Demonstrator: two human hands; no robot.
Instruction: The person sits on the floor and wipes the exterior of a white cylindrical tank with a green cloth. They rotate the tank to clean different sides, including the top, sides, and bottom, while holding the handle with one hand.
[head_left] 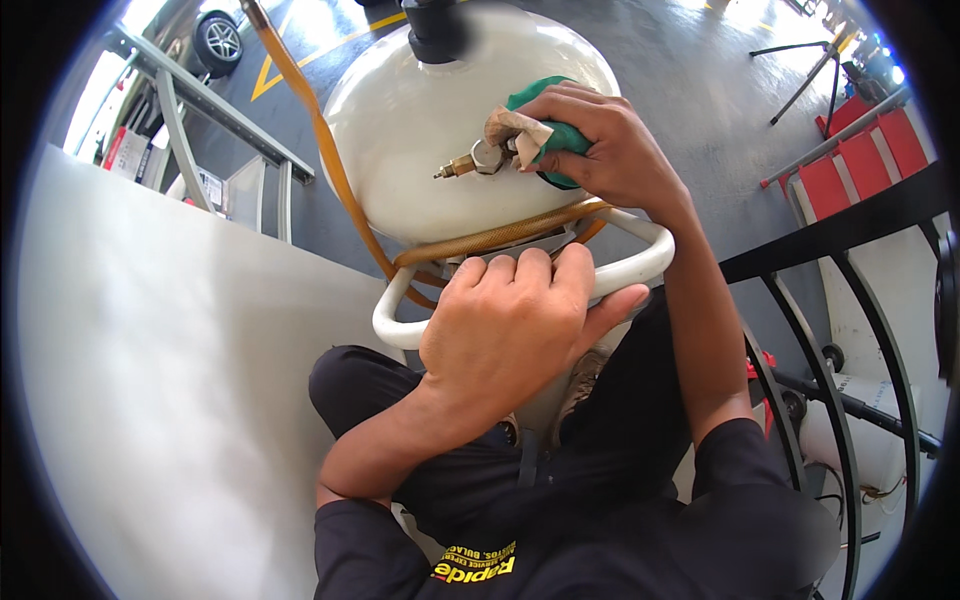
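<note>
Gripping the white tubular handle [645, 262] on the tank's near side, the left hand [505, 325] has its fingers curled over the bar. Farther off and to the right, the right hand [615, 135] pinches a bunched green-and-beige cloth [566, 138] at the right end of a brass fitting [487, 157] on the rounded white tank [395, 130], just beyond the person's knees. An amber hose [312, 108] drops along the tank's left and crosses above the handle. To me it looks like wiping around the fitting; the next move probably calls for a steady left grip and light cloth pressure.
</note>
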